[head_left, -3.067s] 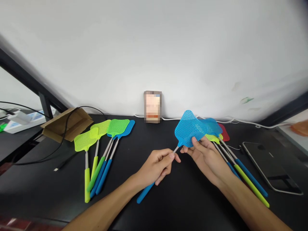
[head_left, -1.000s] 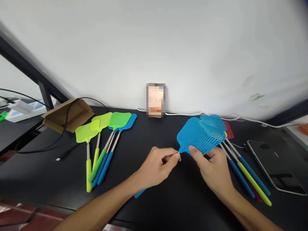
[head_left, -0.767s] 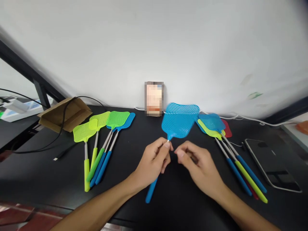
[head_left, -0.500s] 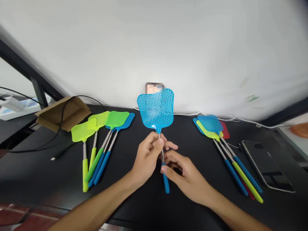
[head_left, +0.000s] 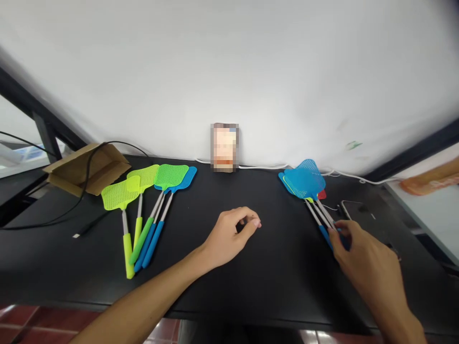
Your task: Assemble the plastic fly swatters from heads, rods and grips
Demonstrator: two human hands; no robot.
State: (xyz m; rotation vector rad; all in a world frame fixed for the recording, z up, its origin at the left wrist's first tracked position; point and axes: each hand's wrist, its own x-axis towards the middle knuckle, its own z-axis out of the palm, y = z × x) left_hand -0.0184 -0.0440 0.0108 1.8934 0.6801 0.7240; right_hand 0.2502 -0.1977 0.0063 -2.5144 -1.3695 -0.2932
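Note:
My right hand [head_left: 369, 258] pinches the shaft of a blue fly swatter [head_left: 307, 181] over the pile on the right. Its mesh head covers most of the other swatters there: a blue one, a yellow-green one and a red swatter [head_left: 322, 194] peek out from under it. The hand hides most of their handles. Over the middle of the table, my left hand [head_left: 229, 236] has its thumb and fingers curled together with nothing in them. On the left, several swatters lie fanned out: yellow-green swatters [head_left: 120, 195], a green swatter [head_left: 171, 177] and blue swatters [head_left: 187, 178].
An open cardboard box [head_left: 77, 167] lies at the back left, with a black cable [head_left: 88, 174] across it. A blurred-out upright packet [head_left: 224, 148] leans on the wall. A white cord [head_left: 265, 167] runs along the wall's foot. The phone [head_left: 358, 212] lies right, partly behind my right hand.
The blue swatter, held up in the middle by both hands, has moved right onto the pile in my right hand. My left hand has let go of it and stays near the middle.

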